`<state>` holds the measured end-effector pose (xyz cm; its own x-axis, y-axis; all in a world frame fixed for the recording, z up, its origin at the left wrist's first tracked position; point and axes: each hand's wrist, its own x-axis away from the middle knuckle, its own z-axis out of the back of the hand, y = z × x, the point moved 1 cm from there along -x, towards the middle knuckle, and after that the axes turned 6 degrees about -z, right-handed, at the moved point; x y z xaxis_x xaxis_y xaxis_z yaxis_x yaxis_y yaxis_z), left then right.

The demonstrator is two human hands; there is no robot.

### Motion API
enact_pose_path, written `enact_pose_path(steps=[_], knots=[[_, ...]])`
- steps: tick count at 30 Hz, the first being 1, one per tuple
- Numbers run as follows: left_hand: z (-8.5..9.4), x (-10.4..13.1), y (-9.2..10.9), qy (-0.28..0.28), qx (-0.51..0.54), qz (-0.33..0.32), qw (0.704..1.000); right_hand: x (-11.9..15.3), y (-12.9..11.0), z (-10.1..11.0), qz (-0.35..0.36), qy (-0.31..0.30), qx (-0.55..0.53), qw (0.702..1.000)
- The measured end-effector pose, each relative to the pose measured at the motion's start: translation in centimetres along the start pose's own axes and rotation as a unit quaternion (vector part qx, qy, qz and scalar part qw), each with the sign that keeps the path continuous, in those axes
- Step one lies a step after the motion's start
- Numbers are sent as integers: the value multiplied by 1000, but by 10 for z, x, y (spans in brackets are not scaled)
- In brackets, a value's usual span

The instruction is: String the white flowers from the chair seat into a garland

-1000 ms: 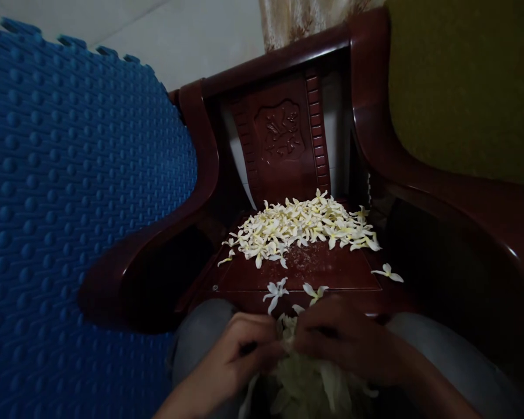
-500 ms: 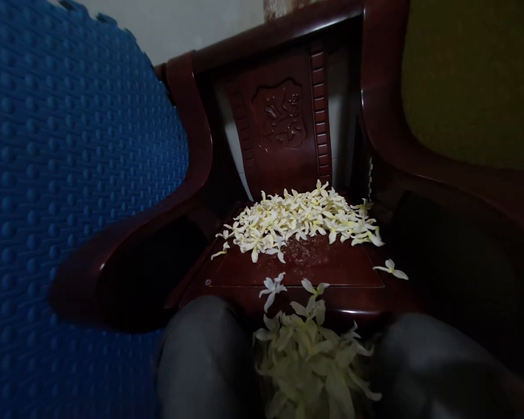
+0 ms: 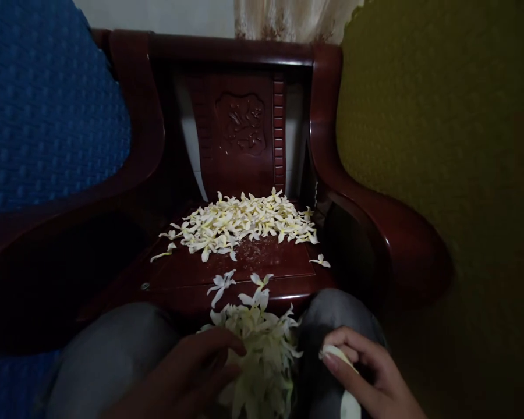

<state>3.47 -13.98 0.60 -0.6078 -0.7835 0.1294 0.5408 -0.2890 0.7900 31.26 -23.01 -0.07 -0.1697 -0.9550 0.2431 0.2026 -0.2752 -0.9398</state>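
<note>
A loose heap of white and pale yellow flowers (image 3: 244, 221) lies on the seat of a dark red wooden chair (image 3: 236, 55). A second bunch of flowers (image 3: 262, 355) sits lower down, between the person's knees. My left hand (image 3: 196, 366) is beside this lower bunch, blurred and dim, with thumb and fingers apart and nothing seen between them. Over the right knee, my right hand (image 3: 364, 366) pinches a pale, slender piece (image 3: 338, 352) that looks like a flower. Below that hand another whitish piece (image 3: 350, 405) shows.
Blue textured matting (image 3: 48, 110) stands at the left and olive matting (image 3: 419, 110) at the right, beyond the curved armrests. A few single flowers (image 3: 222, 285) lie near the seat's front edge. Knees in grey trousers (image 3: 113, 355) flank the lower bunch.
Both my hands have come into view at the bottom, the right one holding a pale piece. The view has turned right, so the chair and flowers sit further left.
</note>
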Motion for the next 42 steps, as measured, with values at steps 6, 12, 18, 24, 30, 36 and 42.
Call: enact_pose_path(steps=[6,12,18,24,30,36,42], knots=[[3,-51,34,-79,-39,-52,995,-6,-6,-9,-9,-20,-69,997],[26,-89,61,-130,0,-118,984,-29,-10,-16,-3,-37,-124,992],[16,-121,67,-179,117,-133,968,-58,-30,-38,34,-19,-148,988],[-2,-134,51,-152,246,-87,953,-80,-13,-55,2,33,-236,971],[-3,-133,54,-63,237,-83,966,-75,-13,-48,30,26,-245,969],[-15,-133,48,-20,286,-105,952,-74,-14,-45,63,57,-185,979],[-15,-135,43,-9,329,-73,941,-77,-12,-42,75,93,-189,975]])
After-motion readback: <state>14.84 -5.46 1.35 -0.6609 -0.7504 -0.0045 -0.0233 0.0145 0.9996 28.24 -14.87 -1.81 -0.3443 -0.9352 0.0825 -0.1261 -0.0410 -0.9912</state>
